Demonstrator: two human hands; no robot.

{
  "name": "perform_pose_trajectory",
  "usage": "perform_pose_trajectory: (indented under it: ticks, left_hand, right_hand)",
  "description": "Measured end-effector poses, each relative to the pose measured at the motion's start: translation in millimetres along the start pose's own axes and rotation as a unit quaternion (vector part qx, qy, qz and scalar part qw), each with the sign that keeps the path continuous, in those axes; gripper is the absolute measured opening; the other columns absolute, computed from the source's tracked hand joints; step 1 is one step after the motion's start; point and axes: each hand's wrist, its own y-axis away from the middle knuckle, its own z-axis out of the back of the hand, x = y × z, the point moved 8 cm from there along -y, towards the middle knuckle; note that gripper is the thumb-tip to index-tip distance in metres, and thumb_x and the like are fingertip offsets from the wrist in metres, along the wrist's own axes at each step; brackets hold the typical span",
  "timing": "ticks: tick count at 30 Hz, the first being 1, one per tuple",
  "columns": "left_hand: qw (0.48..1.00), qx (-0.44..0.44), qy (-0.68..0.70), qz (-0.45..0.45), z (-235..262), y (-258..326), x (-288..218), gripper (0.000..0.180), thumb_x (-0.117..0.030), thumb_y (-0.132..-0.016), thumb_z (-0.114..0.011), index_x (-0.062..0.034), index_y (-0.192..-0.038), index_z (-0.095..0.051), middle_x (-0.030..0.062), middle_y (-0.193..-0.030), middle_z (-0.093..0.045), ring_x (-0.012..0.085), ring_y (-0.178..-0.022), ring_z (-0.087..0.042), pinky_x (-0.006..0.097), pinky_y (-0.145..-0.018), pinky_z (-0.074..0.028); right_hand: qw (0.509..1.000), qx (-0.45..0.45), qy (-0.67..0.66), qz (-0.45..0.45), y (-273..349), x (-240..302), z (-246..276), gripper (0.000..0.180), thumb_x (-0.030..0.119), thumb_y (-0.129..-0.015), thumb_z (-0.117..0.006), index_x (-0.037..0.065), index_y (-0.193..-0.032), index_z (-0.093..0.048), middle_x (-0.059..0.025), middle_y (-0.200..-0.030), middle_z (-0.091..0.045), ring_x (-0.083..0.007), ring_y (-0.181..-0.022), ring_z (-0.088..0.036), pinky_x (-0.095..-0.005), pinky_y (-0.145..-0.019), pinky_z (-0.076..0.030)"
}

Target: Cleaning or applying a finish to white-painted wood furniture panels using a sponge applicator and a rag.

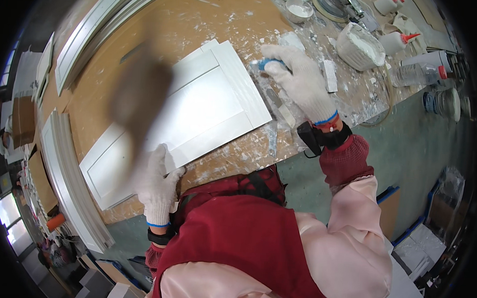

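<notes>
A white panel door (pixel 197 113) with a raised frame lies at a slant on the worktable. My left hand (pixel 158 185), in a white knit glove, rests at its near edge, fingers stretched over the panel and thumb apart. Beyond the panel's right end, my right hand (pixel 301 80), gloved alike, is closed around a small blue object (pixel 268 63). Only part of that object shows, so its kind is unclear. A blurred brown shape (pixel 140 98) close to the camera hides part of the panel and some of my left fingers.
The brown worktable (pixel 237 23) is spotted with white filler. More white panels (pixel 69 180) stand at the left. On the right are a tub of white paste (pixel 360 46), a small bowl (pixel 298 10), red-tipped bottles (pixel 397 43) and a clear bottle (pixel 417 75). Scrapers and scraps lie by the panel.
</notes>
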Motion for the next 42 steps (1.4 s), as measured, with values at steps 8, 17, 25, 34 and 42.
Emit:
perform_pose_trajectory:
  ticks: [8,17,25,34,42]
  left_hand:
    - [1.000,0.011,-0.001,0.013,2.5,1.4,-1.9,0.065,-0.024,-0.066,-0.082,-0.0163,-0.124,-0.056,0.0049,-0.122,-0.054,0.0263,-0.104,-0.060,0.037,-0.086,-0.051]
    - [1.000,0.024,0.006,0.016,4.7,0.8,-4.0,0.065,-0.026,-0.066,-0.082,-0.0164,-0.125,-0.055,0.0073,-0.122,-0.053,0.0275,-0.105,-0.059,0.039,-0.086,-0.050]
    - [1.000,0.005,-0.002,-0.028,4.0,1.3,-4.6,0.066,-0.026,-0.067,-0.081,-0.0164,-0.126,-0.054,0.0078,-0.121,-0.053,0.0275,-0.103,-0.059,0.038,-0.084,-0.051]
    - [0.999,0.000,0.015,-0.038,1.2,1.7,-0.7,0.065,-0.024,-0.068,-0.080,-0.0163,-0.127,-0.054,0.0076,-0.122,-0.053,0.0283,-0.102,-0.059,0.039,-0.083,-0.051]
    - [0.999,-0.001,0.011,-0.045,-0.1,-0.4,1.0,0.065,-0.023,-0.067,-0.081,-0.0179,-0.126,-0.054,0.0057,-0.123,-0.053,0.0273,-0.104,-0.060,0.039,-0.085,-0.051]
  right_hand:
    - [0.990,-0.031,0.093,0.097,-55.8,13.9,-15.8,0.032,0.021,-0.092,-0.057,0.006,-0.119,-0.061,-0.0122,-0.111,-0.064,-0.0263,-0.102,-0.062,-0.0360,-0.089,-0.048]
    - [0.983,0.024,0.157,0.095,-77.9,13.7,-33.0,0.032,0.024,-0.095,-0.055,0.011,-0.124,-0.061,-0.0066,-0.119,-0.063,-0.0232,-0.106,-0.061,-0.0317,-0.092,-0.048]
    - [0.970,0.055,0.166,0.170,-65.8,24.1,-30.1,0.026,0.016,-0.093,-0.057,0.007,-0.117,-0.063,-0.0101,-0.104,-0.065,-0.0238,-0.095,-0.062,-0.0324,-0.084,-0.049]
    - [0.962,0.147,0.133,0.187,-21.7,48.7,-20.5,0.014,0.010,-0.085,-0.054,0.004,-0.097,-0.060,-0.0183,-0.086,-0.059,-0.0370,-0.086,-0.058,-0.0453,-0.074,-0.046]
    - [0.947,0.211,0.195,0.141,25.4,43.1,-11.5,0.032,0.005,-0.082,-0.060,0.003,-0.114,-0.062,-0.0138,-0.104,-0.063,-0.0326,-0.099,-0.057,-0.0397,-0.088,-0.045]
